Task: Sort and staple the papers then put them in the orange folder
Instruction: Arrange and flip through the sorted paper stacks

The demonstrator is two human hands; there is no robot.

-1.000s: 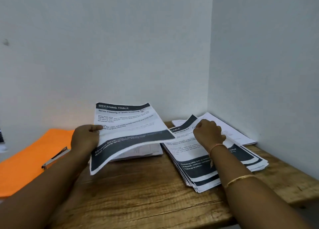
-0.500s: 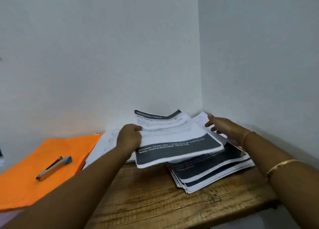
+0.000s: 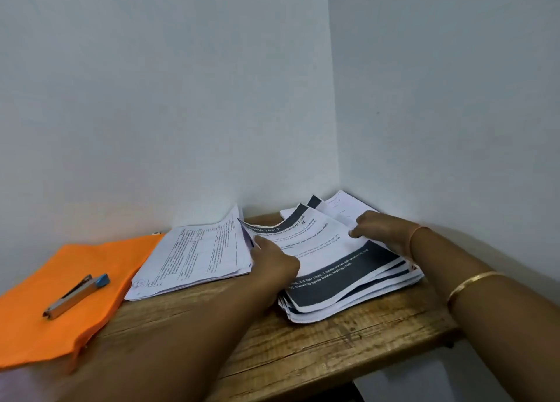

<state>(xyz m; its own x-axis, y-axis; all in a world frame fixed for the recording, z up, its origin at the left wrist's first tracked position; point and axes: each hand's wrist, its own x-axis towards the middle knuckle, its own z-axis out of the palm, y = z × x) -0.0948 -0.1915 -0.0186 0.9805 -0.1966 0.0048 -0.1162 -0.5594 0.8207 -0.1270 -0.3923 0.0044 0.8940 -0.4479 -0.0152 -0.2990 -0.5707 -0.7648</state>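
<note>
Presently the left hand (image 3: 274, 260) and right hand (image 3: 380, 229) each pinch an edge of the top sheet (image 3: 327, 245) on the fanned stack (image 3: 342, 306); orange folder (image 3: 36, 335) lies far left; dragging could scatter loose pages.

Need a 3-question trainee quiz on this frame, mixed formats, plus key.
1. True or false: the stapler lies on the orange folder.
2. Between the folder and the dark-banded stack lies: A) a white stack of printed tables; B) a pen; C) a cup.
3. Fill in: the left hand and right hand are both at the top sheet of the ___-banded stack.
Key: 1 true; 2 A; 3 dark.
</note>
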